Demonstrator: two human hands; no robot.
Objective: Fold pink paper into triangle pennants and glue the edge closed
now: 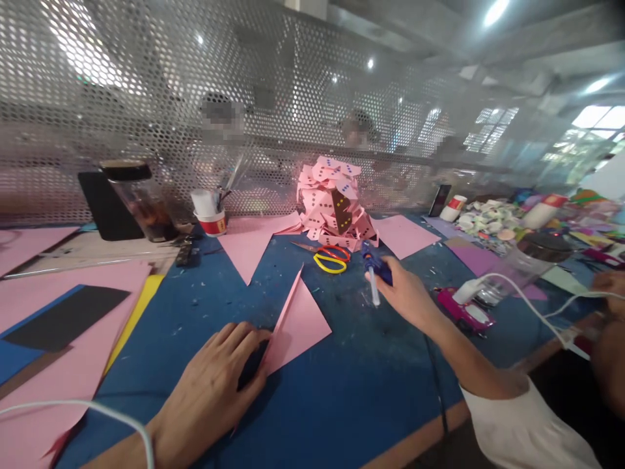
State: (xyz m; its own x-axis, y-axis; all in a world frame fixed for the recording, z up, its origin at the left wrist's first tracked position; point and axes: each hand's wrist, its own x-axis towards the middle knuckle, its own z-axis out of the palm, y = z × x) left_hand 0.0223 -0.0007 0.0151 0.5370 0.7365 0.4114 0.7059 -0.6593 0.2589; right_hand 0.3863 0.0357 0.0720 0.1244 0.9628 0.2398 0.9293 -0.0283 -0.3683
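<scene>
My left hand (215,371) is closed on the near edge of a folded pink paper piece (303,322), with the fold standing up from the blue tabletop. Fingers and thumb of my right hand (410,293) are wrapped round a blue hot glue gun (383,268), a whitish glue stick jutting from its back end towards me. Beyond the gun lie scissors (329,260) with red and yellow handles. Behind them rises a heap of folded pink paper pieces (322,202) with printed dots.
Pink, black, blue and yellow sheets (73,319) cover the left side. A lidded jar (141,202) and a paper cup (211,221) stand along the perforated metal screen (263,117). At right are a magenta toy-car-like device (466,309), paper scraps (491,218) and another person's hand (610,286).
</scene>
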